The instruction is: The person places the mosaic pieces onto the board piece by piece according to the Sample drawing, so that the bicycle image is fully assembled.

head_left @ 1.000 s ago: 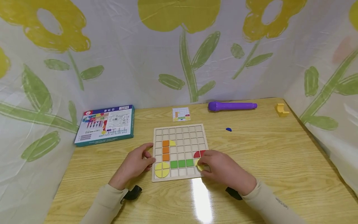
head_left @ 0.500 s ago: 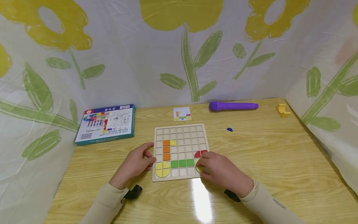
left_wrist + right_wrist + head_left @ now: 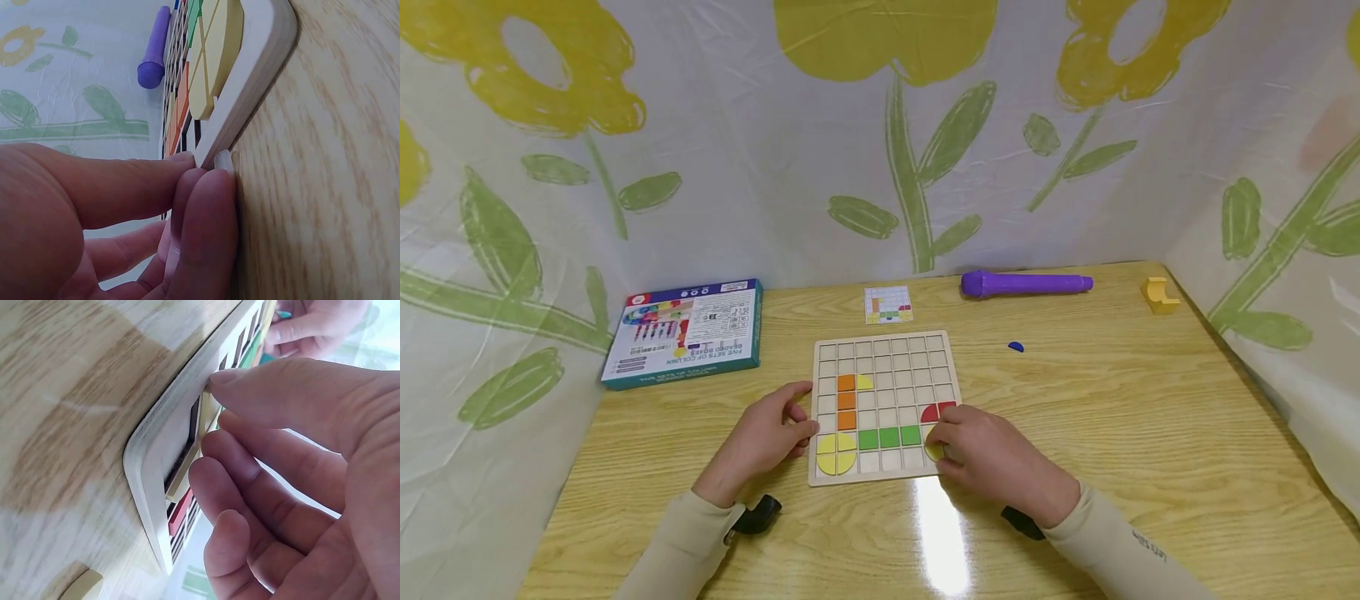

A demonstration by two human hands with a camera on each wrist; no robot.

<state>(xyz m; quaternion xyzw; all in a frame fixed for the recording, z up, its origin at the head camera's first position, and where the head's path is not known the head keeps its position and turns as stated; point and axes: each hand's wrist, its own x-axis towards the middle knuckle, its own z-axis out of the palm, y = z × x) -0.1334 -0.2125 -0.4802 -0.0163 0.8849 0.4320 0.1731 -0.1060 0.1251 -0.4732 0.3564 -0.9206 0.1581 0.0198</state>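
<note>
In the head view a light wooden grid board [image 3: 883, 364] lies on the table. My left hand [image 3: 767, 429] pinches its left edge, thumb on the rim and fingertips at the side, as the left wrist view shows. At the board's lower right corner, my right hand [image 3: 988, 454] holds a yellow quarter-circle tile [image 3: 932, 452] between thumb and fingers, partly hidden by them. Beside it are red tiles [image 3: 930, 413]. A row of green squares [image 3: 889, 437], a column of orange squares [image 3: 847, 401] and a yellow circle of quarter tiles [image 3: 836, 454] also sit in the grid.
A pattern card [image 3: 888, 305] lies behind the board. A blue half-circle tile [image 3: 1016, 347], a purple microphone-shaped stick [image 3: 1026, 285] and a yellow block [image 3: 1161, 297] are to the right. A boxed set [image 3: 683, 335] stands left. Another yellow tile [image 3: 82, 586] lies on the table by the right hand.
My right hand has shifted slightly left over the yellow tile at the corner, covering more of it, and then stays there. My left hand keeps its hold on the board.
</note>
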